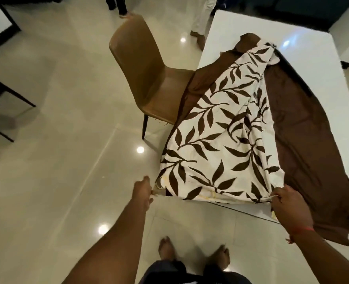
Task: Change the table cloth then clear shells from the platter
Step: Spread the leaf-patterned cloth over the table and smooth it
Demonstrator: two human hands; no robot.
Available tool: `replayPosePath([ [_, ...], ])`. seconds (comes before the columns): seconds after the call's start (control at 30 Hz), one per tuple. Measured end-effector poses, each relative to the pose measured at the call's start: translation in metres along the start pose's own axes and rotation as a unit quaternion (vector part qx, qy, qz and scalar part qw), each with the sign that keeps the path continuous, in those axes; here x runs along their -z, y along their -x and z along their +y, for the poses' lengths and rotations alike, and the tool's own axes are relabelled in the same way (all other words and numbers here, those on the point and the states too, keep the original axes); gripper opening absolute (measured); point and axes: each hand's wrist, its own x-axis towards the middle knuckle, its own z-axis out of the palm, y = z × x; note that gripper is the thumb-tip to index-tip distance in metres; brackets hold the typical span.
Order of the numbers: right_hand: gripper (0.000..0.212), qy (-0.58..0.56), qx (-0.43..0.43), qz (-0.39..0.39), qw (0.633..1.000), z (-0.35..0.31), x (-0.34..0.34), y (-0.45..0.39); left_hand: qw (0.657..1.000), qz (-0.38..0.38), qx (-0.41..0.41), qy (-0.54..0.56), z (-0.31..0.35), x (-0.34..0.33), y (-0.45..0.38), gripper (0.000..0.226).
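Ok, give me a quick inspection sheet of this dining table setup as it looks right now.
Surface: white table, far end bare.
Job's things: leaf-print cloth lies bunched over brown cloth; no platter or shells seen.
Clutter: nothing seen.
Hands: left hand and right hand each pinch a near corner of the leaf-print cloth.
Cables: nothing seen.
Surroundings: tan chair beside the table, glossy tiled floor, other people's legs at the far end.

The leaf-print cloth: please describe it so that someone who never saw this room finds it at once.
Find the white table beside the tan chair. A plain brown cloth lies on it, and the leaf-print cloth lies on top, its near edge pinched by the left hand and right hand. Only it is cream with dark brown leaves.
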Motion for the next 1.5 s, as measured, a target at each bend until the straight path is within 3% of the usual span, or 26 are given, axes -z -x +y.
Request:
replayPosePath([
  [0.1, 0.013, 0.07, -0.056, -0.003, 0.996, 0.017, 0.002, 0.013, 0.998, -0.053, 0.014, -0.041, -0.005, -0.017, 0.008, 0.033],
  [0.23, 0.015, 0.065, -0.145, -0.002, 0.987, 0.03, -0.002, 0.021, 0.986, 0.002, -0.101, -0.13, -0.003, -0.026, 0.003, 0.032],
  [0.37, 0.014, 0.104, -0.171, -0.002, 0.98, 0.037, -0.004, 0.022, 0.988, 0.044, -0.13, -0.063, -0.004, -0.023, 0.01, 0.014],
  [0.5, 0.017, 0.179, -0.198, -0.02, 0.964, 0.052, -0.001, 0.019, 0.992, 0.013, -0.122, 0.002, -0.013, -0.026, 0.028, 0.009],
  [0.63, 0.015, 0.174, -0.214, -0.034, 0.961, 0.067, 0.002, 0.014, 0.996, 0.015, -0.09, 0.008, -0.027, -0.03, 0.039, 0.016],
  [0.83, 0.006, 0.117, -0.187, -0.037, 0.975, 0.111, 0.006, -0.003, 0.992, 0.038, -0.095, -0.074, -0.055, -0.044, 0.048, 0.012],
  [0.93, 0.02, 0.026, -0.076, -0.079, 0.994, 0.148, 0.005, -0.029, 0.99, 0.071, -0.082, -0.088, -0.074, -0.056, 0.052, 0.018],
  [1.0, 0.027, -0.038, -0.03, -0.066, 0.997, 0.173, 0.01, -0.041, 0.98, 0.12, -0.089, -0.134, -0.088, -0.071, 0.061, 0.032],
  [1.07, 0.024, -0.066, -0.018, 0.028, 0.997, 0.2, 0.016, -0.049, 0.952, 0.232, -0.105, -0.171, -0.1, -0.09, 0.076, 0.037],
  [1.13, 0.029, -0.041, -0.065, 0.089, 0.993, 0.237, 0.022, -0.051, 0.913, 0.344, -0.134, -0.175, -0.107, -0.117, 0.1, 0.036],
  [1.23, 0.046, 0.001, -0.183, 0.015, 0.983, 0.282, 0.028, -0.052, 0.823, 0.369, -0.314, -0.295, -0.116, -0.172, 0.127, 0.029],
  [1.33, 0.049, -0.015, -0.167, -0.048, 0.985, 0.306, 0.029, -0.052, 0.682, 0.257, -0.5, -0.469, -0.134, -0.243, 0.15, 0.026],
  [1.43, 0.041, -0.131, -0.112, -0.063, 0.983, 0.31, 0.031, -0.054, 0.62, 0.104, -0.58, -0.518, -0.145, -0.318, 0.184, 0.03],
  [1.5, 0.038, -0.231, -0.134, -0.047, 0.963, 0.318, 0.037, -0.057, 0.574, 0.014, -0.596, -0.561, -0.153, -0.36, 0.202, 0.033],
])
